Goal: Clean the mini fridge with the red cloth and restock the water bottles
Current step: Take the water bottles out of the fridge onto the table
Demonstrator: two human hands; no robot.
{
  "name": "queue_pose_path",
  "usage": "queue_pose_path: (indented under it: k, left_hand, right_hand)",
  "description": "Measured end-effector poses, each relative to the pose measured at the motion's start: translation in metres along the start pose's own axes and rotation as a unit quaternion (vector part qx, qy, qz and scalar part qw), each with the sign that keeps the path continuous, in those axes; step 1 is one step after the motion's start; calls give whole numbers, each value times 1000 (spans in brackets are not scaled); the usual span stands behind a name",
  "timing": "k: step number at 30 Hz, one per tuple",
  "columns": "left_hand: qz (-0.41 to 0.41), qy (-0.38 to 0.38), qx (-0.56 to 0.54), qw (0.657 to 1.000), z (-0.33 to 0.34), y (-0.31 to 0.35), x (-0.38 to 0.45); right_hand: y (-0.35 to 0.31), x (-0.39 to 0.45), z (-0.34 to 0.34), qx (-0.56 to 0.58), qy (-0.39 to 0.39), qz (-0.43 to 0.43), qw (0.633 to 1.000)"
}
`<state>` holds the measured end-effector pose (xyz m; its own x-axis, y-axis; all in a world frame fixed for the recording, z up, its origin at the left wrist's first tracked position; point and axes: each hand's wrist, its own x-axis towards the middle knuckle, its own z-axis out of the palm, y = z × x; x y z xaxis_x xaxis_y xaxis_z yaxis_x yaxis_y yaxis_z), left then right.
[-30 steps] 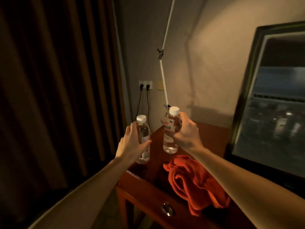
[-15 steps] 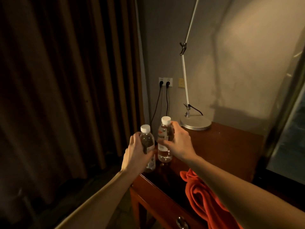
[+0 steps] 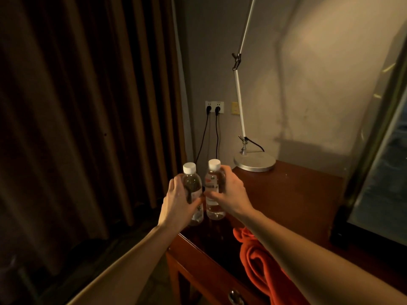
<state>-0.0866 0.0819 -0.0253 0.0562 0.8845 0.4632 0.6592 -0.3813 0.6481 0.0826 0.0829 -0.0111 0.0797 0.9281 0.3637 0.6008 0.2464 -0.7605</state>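
Note:
Two clear water bottles with white caps stand side by side at the left corner of a dark wooden desk (image 3: 293, 194). My left hand (image 3: 176, 203) grips the left bottle (image 3: 192, 183) around its middle. My right hand (image 3: 231, 194) grips the right bottle (image 3: 214, 186), which carries a white and red label. Both bottles are upright and almost touch. The red cloth (image 3: 257, 260) lies crumpled on the desk under my right forearm, partly hidden by it. No fridge is in view.
A desk lamp with a round silver base (image 3: 254, 162) stands at the back of the desk. Two black cables hang from a wall socket (image 3: 214, 107). Dark curtains (image 3: 77, 128) fill the left. A framed screen (image 3: 378, 172) leans at the right. A drawer knob (image 3: 234, 298) shows below.
The right bottle has come down from the air to stand beside the left one. My view has swung left, so the desk and cloth sit further right and lower.

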Motion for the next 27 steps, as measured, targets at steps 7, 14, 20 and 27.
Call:
queue_pose_path:
  k: [7, 14, 20, 27]
  left_hand:
    - [-52, 20, 39, 998, -6, 8, -21]
    - [43, -8, 87, 995, 8, 55, -43]
    - [169, -88, 115, 975, 67, 146, -57]
    - [342, -138, 115, 922, 147, 266, -79]
  right_hand:
    - [-2, -18, -29, -30, 2, 54, 998]
    - [20, -78, -106, -176, 44, 80, 980]
    - [35, -146, -205, -294, 94, 118, 944]
    - [69, -198, -325, -438, 159, 149, 872]
